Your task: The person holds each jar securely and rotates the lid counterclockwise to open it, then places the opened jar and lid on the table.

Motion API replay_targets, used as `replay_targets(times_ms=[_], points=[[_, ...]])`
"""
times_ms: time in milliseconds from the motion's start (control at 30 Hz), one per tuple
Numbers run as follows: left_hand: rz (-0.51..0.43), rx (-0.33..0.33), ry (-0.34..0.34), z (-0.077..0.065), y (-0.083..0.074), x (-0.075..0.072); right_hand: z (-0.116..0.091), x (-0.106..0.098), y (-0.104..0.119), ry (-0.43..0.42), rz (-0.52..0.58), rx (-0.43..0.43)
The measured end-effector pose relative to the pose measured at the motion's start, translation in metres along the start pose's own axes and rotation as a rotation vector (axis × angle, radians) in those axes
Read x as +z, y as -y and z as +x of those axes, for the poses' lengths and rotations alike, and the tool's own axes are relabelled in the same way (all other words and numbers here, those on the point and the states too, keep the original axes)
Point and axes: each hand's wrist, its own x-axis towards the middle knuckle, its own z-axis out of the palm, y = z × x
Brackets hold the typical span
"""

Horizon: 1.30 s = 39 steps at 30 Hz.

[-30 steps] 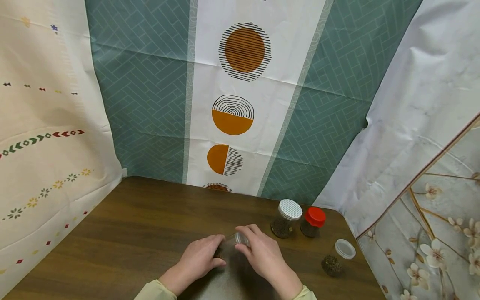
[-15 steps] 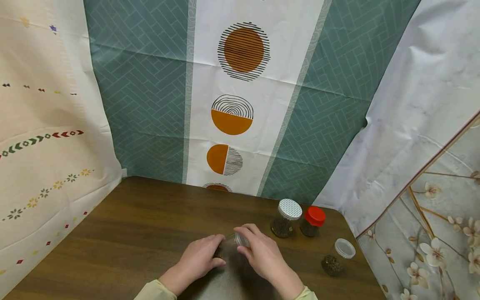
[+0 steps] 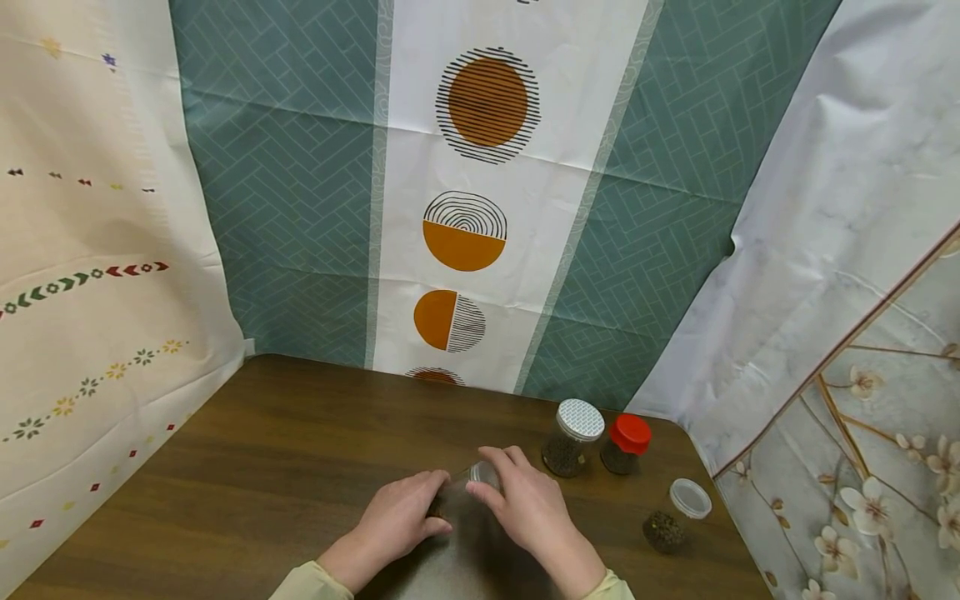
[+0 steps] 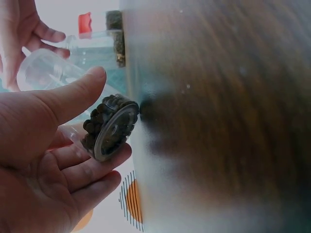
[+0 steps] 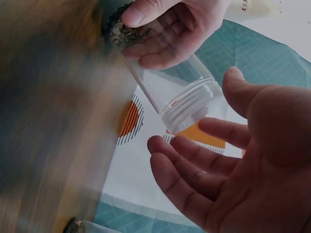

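Observation:
My left hand point(image 3: 405, 508) grips the lower part of a clear jar point(image 5: 160, 92), its thumb on one side and its fingers on the other. The jar is tilted, base to the left and low at the tabletop. Small dark pellets point(image 4: 104, 119) lie near its base. At the jar's other end is a clear ridged top point(image 5: 192, 104); whether a separate lid sits on it, I cannot tell. My right hand point(image 3: 525, 508) is around this top, its thumb and bent fingers spread. A gap shows between the thumb and the top in the right wrist view.
On the right of the brown wooden table point(image 3: 285, 450) stand a jar with a white patterned lid point(image 3: 581, 419), a red-topped jar point(image 3: 630, 433) and a jar with a translucent lid point(image 3: 690, 498). All contain dark pieces. Patterned cloths point(image 3: 300, 167) hang around the table.
My right fingers and thumb have shifted slightly at the jar's top and look a little more spread. My left hand and the jar have stayed in place.

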Motion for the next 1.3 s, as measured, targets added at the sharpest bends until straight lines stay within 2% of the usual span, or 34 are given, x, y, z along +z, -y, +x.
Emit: replay_targets(times_ms=[300,833,1300], points=[[-0.004,0.003,0.003,0.0,0.0003,0.0009,-0.0004,0.0009,0.0004,0.018,-0.017,0.013],[0.004,-0.004,-0.001,0.0011,0.0012,0.0017,-0.0038,0.0023,-0.0017,-0.047,-0.021,-0.116],[-0.002,-0.004,0.003,0.0004,0.0012,0.0007,-0.0046,0.0007,-0.0006,-0.021,-0.013,-0.133]])
